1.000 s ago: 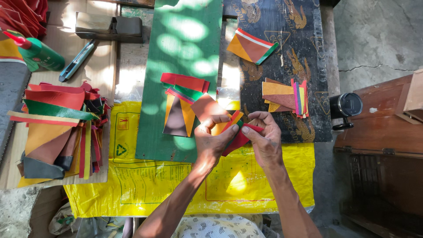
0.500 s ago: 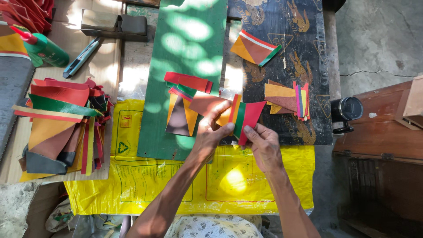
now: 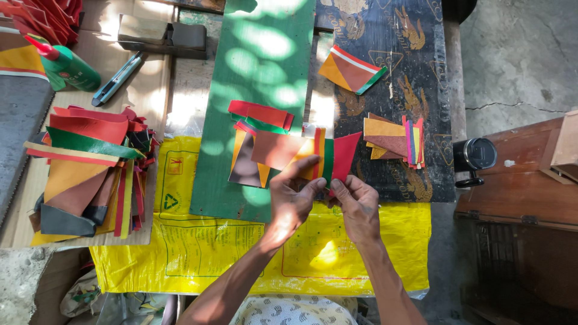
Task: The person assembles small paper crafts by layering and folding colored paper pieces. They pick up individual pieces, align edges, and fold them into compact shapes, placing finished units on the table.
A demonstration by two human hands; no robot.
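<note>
My left hand (image 3: 291,202) and my right hand (image 3: 356,203) together hold a patchwork piece of leather (image 3: 313,153) made of brown, orange, red and green strips with a red pointed end. It is held flat above the green board (image 3: 259,72), thumbs and fingers pinching its near edge. Just left of it lies a small stack of cut pieces (image 3: 256,144) in red, green, orange and brown.
A big pile of coloured leather offcuts (image 3: 90,162) lies at the left. A green glue bottle (image 3: 66,66), a utility knife (image 3: 117,78) and a dark block (image 3: 162,36) sit behind it. Two more finished pieces (image 3: 394,141) (image 3: 351,70) rest on dark patterned sheet. Yellow plastic sheet (image 3: 198,253) covers the front; a wooden box (image 3: 518,192) stands right.
Both hands have spread the patchwork piece out flatter and lifted it slightly away from me; the red pointed end now shows fully to the right.
</note>
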